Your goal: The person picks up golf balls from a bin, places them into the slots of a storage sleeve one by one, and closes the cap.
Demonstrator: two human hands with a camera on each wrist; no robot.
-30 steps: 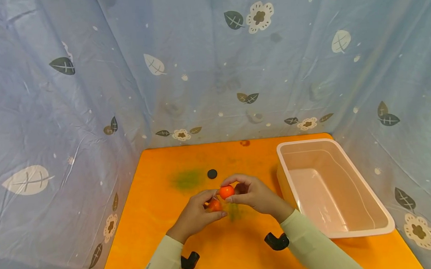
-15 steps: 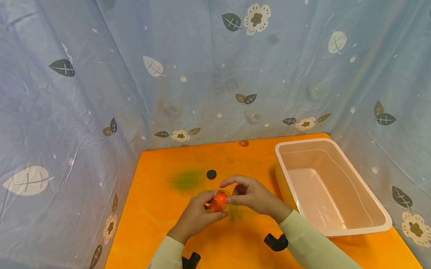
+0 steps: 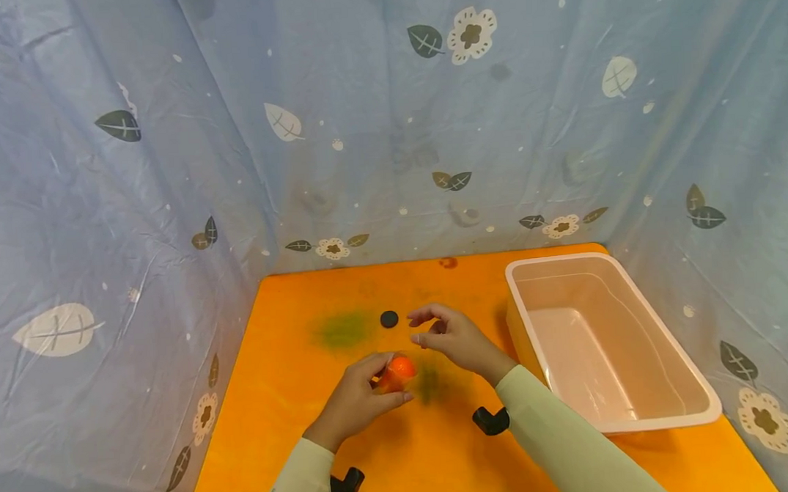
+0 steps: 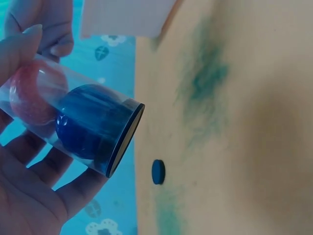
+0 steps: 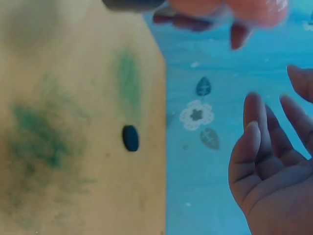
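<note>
My left hand (image 3: 356,400) grips a clear plastic tube (image 4: 100,115), held tilted above the table. An orange ball (image 3: 402,367) shows at the tube's upper end in the head view. Inside the tube, the left wrist view shows a reddish ball (image 4: 38,92) and a dark blue ball (image 4: 83,122) near the dark-rimmed end. My right hand (image 3: 456,339) is to the right of the tube, apart from it, fingers loosely bent with nothing between them. A small black disc (image 3: 389,319) lies flat on the table just beyond both hands.
A pale pink plastic bin (image 3: 536,328) stands on the right of the orange table (image 3: 291,302). Blue patterned curtains (image 3: 354,93) enclose the table at the back and sides. Black camera mounts (image 3: 490,421) jut from both wrists.
The orange ball that my right hand pinched has gone into the tube's upper end. My right hand has let go and drawn back, away from the tube. The left hand still holds the tube.
</note>
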